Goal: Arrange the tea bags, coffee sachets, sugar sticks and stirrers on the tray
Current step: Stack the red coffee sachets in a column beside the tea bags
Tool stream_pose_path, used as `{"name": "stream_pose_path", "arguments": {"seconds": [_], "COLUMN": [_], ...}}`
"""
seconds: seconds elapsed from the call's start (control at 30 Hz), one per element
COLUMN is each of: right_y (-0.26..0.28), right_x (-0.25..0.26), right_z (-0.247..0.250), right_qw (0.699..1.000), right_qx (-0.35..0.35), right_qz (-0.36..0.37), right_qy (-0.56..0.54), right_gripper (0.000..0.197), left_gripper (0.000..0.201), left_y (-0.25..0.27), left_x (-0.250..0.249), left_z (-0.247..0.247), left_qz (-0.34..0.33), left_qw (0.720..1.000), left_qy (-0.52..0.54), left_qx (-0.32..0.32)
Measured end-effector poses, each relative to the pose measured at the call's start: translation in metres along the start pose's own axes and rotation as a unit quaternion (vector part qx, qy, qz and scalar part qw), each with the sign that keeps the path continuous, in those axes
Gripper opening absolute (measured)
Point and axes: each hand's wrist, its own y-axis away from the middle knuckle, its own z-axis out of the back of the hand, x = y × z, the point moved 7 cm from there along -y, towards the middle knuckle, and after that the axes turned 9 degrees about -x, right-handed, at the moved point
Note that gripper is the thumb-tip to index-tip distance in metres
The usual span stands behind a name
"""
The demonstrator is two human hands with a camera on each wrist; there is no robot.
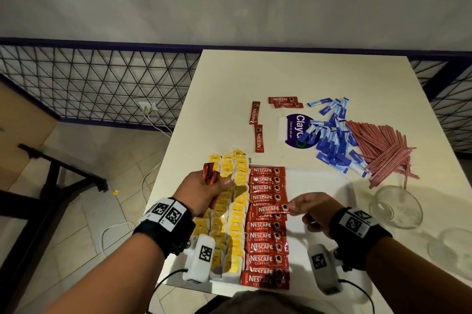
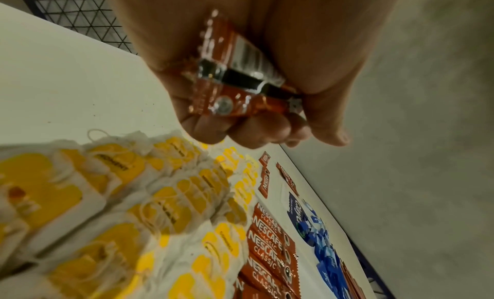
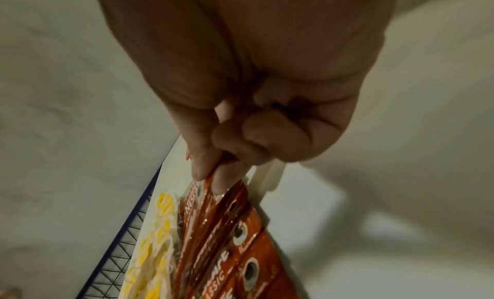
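Observation:
A white tray (image 1: 329, 186) holds rows of yellow-tagged tea bags (image 1: 233, 214) on its left and a column of red coffee sachets (image 1: 267, 237) beside them. My left hand (image 1: 204, 189) hovers over the tea bags and grips a small bundle of coffee sachets (image 2: 235, 81). My right hand (image 1: 310, 209) pinches the end of one coffee sachet (image 1: 274, 209) just above the middle of the column. Loose coffee sachets (image 1: 258, 136), a heap of blue sugar sticks (image 1: 332, 139) and a pile of red stirrers (image 1: 383, 147) lie on the table beyond the tray.
The white table (image 1: 281, 76) ends just left of the tray. Two clear glass dishes (image 1: 397, 207) stand at the right, near my right wrist. A blue sticker (image 1: 297, 128) lies under the sugar sticks. A black wire fence (image 1: 102, 81) runs behind the table.

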Motion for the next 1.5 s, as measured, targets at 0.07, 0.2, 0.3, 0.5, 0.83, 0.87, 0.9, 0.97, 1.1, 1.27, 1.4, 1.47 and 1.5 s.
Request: {"name": "stream_pose_path", "arguments": {"seconds": [0.07,0.2,0.3,0.5,0.83,0.87,0.9,0.97,1.1,1.27,1.4,1.47,1.5], "right_y": [-0.001,-0.003,-0.003,-0.005,-0.009,-0.009,-0.009,-0.009,-0.005,0.025,0.073,0.086,0.089], "right_x": [-0.002,-0.004,-0.004,0.003,0.006,0.005,0.006,0.007,0.014,0.054,0.093,0.100,0.101], "right_z": [-0.004,-0.009,-0.011,-0.013,-0.015,-0.014,-0.014,-0.013,-0.010,-0.015,-0.071,-0.085,-0.087], "right_qw": [1.000,1.000,0.998,0.983,0.971,0.969,0.967,0.962,0.942,0.922,0.927,0.934,0.935], "right_qx": [0.002,-0.022,-0.043,-0.081,-0.094,-0.094,-0.096,-0.099,-0.098,-0.128,0.024,0.055,0.053], "right_qz": [-0.006,-0.003,0.005,0.029,0.041,0.043,0.045,0.049,0.066,0.211,0.336,0.343,0.344], "right_qy": [-0.004,0.010,0.037,0.159,0.218,0.224,0.232,0.249,0.314,0.299,0.163,0.088,0.070], "right_gripper": [0.005,0.016,0.019,0.027,0.032,0.032,0.033,0.035,0.046,0.056,0.016,0.009,0.008], "left_gripper": [0.038,0.043,0.040,0.046,0.042,0.041,0.041,0.041,0.041,0.057,0.077,0.075,0.073], "left_y": [0.001,0.003,0.005,0.007,0.010,0.011,0.011,0.011,0.013,0.022,0.027,0.029,0.030], "left_x": [0.000,0.002,0.001,0.002,-0.001,-0.001,-0.002,-0.002,-0.004,-0.009,-0.022,-0.026,-0.026], "left_z": [-0.001,-0.001,-0.001,-0.001,0.001,0.001,0.001,0.001,0.001,-0.006,-0.023,-0.028,-0.028], "left_qz": [-0.007,-0.010,-0.016,-0.015,-0.020,-0.020,-0.017,-0.016,-0.012,-0.010,-0.041,-0.052,-0.055], "left_qw": [1.000,1.000,1.000,1.000,0.999,0.999,0.999,0.999,0.999,0.996,0.987,0.981,0.978], "left_qy": [-0.003,-0.006,-0.018,-0.021,-0.035,-0.034,-0.032,-0.033,-0.032,0.057,0.102,0.122,0.131], "left_qx": [0.004,0.007,0.014,0.015,0.017,0.017,0.018,0.020,0.024,0.065,0.121,0.143,0.153]}}
